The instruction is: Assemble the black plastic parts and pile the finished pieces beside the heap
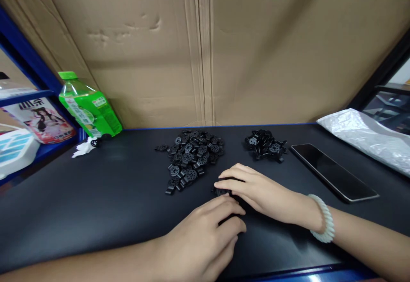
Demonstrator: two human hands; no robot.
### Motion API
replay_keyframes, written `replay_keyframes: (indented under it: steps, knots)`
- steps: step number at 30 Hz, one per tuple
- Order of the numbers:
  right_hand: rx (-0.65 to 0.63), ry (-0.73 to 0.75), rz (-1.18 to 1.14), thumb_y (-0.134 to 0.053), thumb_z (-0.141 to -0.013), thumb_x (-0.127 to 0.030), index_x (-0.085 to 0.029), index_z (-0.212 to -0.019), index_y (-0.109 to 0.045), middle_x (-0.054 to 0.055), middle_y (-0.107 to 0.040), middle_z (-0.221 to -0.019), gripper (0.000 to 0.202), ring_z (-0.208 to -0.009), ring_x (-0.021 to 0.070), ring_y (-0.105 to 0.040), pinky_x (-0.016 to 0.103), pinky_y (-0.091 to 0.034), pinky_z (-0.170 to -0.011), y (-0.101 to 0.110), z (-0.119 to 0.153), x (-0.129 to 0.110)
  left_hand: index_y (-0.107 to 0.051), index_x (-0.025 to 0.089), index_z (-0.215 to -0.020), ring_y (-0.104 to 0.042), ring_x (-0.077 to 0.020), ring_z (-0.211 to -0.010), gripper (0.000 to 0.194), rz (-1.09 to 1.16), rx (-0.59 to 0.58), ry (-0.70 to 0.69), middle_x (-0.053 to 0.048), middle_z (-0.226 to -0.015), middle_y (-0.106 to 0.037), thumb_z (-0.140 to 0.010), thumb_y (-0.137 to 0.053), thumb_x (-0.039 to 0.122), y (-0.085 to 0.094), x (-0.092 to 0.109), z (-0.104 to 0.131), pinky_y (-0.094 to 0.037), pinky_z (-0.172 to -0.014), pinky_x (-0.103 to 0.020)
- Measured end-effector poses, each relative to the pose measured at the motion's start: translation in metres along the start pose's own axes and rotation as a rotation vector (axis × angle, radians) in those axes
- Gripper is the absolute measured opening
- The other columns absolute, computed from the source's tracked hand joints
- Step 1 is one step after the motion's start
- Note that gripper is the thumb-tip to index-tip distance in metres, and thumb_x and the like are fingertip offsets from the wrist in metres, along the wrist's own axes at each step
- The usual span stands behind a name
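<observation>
Both my hands meet over the black table (112, 205), just in front of the larger heap. A small black plastic part (220, 191) shows partly under the fingers of my right hand (253, 187), which are curled down onto it. My left hand (209, 230) lies right beside it, fingers bent, with the fingertips close to the same part; whether it grips anything is hidden. Behind the hands lies a large heap of black plastic parts with round, holed discs (192, 154). A smaller heap of similar black parts (265, 144) sits to its right.
A phone (335, 171) and a silvery plastic bag (368, 134) lie at the right. At the back left, a green drink bottle (91, 107) leans near a crumpled white tissue (83, 147). A cardboard wall (144, 51) closes off the back; a blue rack stands left.
</observation>
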State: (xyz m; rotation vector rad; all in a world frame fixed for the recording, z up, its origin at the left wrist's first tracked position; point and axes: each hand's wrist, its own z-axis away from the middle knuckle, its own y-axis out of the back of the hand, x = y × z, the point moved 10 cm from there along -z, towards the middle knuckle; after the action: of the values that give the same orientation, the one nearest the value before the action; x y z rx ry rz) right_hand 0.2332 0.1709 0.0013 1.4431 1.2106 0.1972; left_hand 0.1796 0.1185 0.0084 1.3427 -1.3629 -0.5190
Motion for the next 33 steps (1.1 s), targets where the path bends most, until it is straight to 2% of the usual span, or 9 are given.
replay_keyframes:
  steps: [4,8,12,14,18,20,26,30,33]
  knots:
    - [0.115,-0.053,0.012,-0.047,-0.093,-0.013,-0.023,-0.118,-0.062,0.008,-0.064,-0.105,0.031,-0.100,0.0215,-0.055,0.039,-0.048,-0.087,0.010,-0.001,0.015,-0.065,0.013,-0.104,-0.057,-0.0238,-0.115,0.024,-0.060,-0.002,0.002,-0.011,-0.116,-0.066,-0.088,-0.047,0.008,-0.002,0.001,0.002,-0.040,-0.110,-0.036]
    - [0.271,-0.219,-0.029,-0.055,-0.090,-0.020,-0.023,-0.105,-0.064,0.005,-0.065,-0.094,0.017,-0.085,0.0186,-0.058,0.035,-0.048,-0.079,0.028,0.002,0.037,-0.063,0.015,-0.108,-0.056,-0.0241,-0.116,0.025,-0.065,-0.002,0.068,-0.010,-0.117,-0.066,-0.088,-0.049,0.011,-0.003,-0.005,0.004,-0.044,-0.106,-0.037]
    - [0.344,-0.372,-0.251,-0.062,-0.086,-0.028,-0.021,-0.096,-0.063,0.002,-0.066,-0.085,0.013,-0.077,0.0170,-0.061,0.031,-0.049,-0.070,0.032,0.007,0.050,-0.058,0.017,-0.115,-0.039,-0.0336,-0.133,0.033,-0.037,0.016,0.236,-0.015,-0.136,-0.051,-0.081,-0.058,0.018,-0.002,-0.023,0.007,-0.041,-0.108,-0.050]
    - [0.350,-0.412,-0.403,-0.065,-0.083,-0.030,-0.020,-0.093,-0.062,0.003,-0.066,-0.088,0.014,-0.081,0.0172,-0.062,0.030,-0.049,-0.071,0.028,0.008,0.052,-0.055,0.019,-0.114,-0.038,-0.0339,-0.133,0.036,0.013,0.092,0.300,-0.015,-0.136,-0.048,-0.078,-0.061,0.017,0.004,-0.031,0.009,-0.041,-0.107,-0.052]
    - [0.268,-0.468,-0.681,-0.071,-0.077,-0.030,-0.019,-0.085,-0.059,-0.001,-0.062,-0.077,0.018,-0.071,0.0135,-0.059,0.027,-0.047,-0.063,0.009,0.008,0.045,-0.051,0.021,-0.106,-0.056,-0.0221,-0.112,0.027,0.219,0.416,0.361,-0.009,-0.120,-0.056,-0.082,-0.059,0.011,0.032,-0.042,0.016,-0.051,-0.096,-0.038]
    - [0.196,-0.480,-0.755,-0.072,-0.076,-0.028,-0.019,-0.081,-0.058,-0.003,-0.060,-0.073,0.018,-0.066,0.0112,-0.056,0.025,-0.046,-0.061,-0.002,0.007,0.037,-0.052,0.022,-0.108,-0.061,-0.0181,-0.101,0.028,0.339,0.508,0.359,-0.006,-0.113,-0.060,-0.083,-0.062,0.013,0.038,-0.046,0.018,-0.055,-0.086,-0.030]
    - [0.094,-0.454,-0.834,-0.070,-0.076,-0.019,-0.018,-0.083,-0.059,-0.003,-0.060,-0.075,0.013,-0.070,0.0102,-0.058,0.026,-0.047,-0.070,-0.014,0.005,0.021,-0.069,0.024,-0.098,-0.067,-0.0149,-0.088,0.019,0.464,0.571,0.335,-0.001,-0.096,-0.070,-0.082,-0.070,0.013,0.042,-0.050,0.019,-0.054,-0.080,-0.023]
    - [0.012,-0.454,-1.138,-0.063,-0.079,-0.014,-0.021,-0.099,-0.048,-0.003,-0.063,-0.081,0.026,-0.074,0.0115,-0.062,0.031,-0.050,-0.075,-0.023,0.005,0.013,-0.073,0.026,-0.102,-0.068,-0.0162,-0.090,0.028,0.484,0.571,0.250,-0.001,-0.097,-0.072,-0.079,-0.073,0.009,0.044,-0.045,0.018,-0.053,-0.083,-0.025]
    - [-0.095,-0.440,-1.337,-0.060,-0.077,-0.011,-0.020,-0.111,-0.046,0.002,-0.062,-0.097,0.037,-0.086,0.0139,-0.063,0.036,-0.050,-0.083,-0.033,0.004,0.000,-0.074,0.025,-0.105,-0.068,-0.0141,-0.079,0.030,0.474,0.533,0.222,-0.003,-0.100,-0.071,-0.079,-0.073,0.010,0.042,-0.042,0.017,-0.055,-0.072,-0.023]
